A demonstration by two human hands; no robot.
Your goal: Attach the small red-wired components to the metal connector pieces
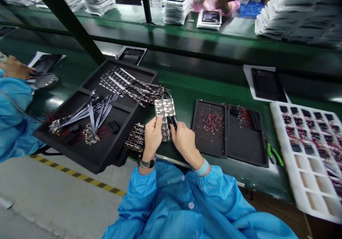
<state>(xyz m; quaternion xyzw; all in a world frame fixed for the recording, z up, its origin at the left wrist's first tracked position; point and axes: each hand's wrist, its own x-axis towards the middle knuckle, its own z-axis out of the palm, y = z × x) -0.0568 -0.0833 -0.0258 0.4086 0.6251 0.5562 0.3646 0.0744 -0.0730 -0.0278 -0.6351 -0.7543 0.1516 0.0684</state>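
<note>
In the middle of the head view, my left hand [153,135] is closed on a panel of small circuit boards [164,107], its thumb lying on the panel's lower face. Beside it my right hand [184,139] is closed, fingers curled around dark flexible strips [172,119] at the panel's right edge. The far ends of these strips are hidden by my fingers. Just beyond the panel, long board strips [128,82] fan out over the black tray [97,162]. More board pieces [135,136] lie at my left wrist.
Right of my hands are a shallow black tray [196,128] with small red-wired parts, green-handled cutters [275,154] and a white compartment tray [290,182]. Bundled flat cables [100,112] lie in the left tray. Co-workers' hands [17,68] appear left and across the bench.
</note>
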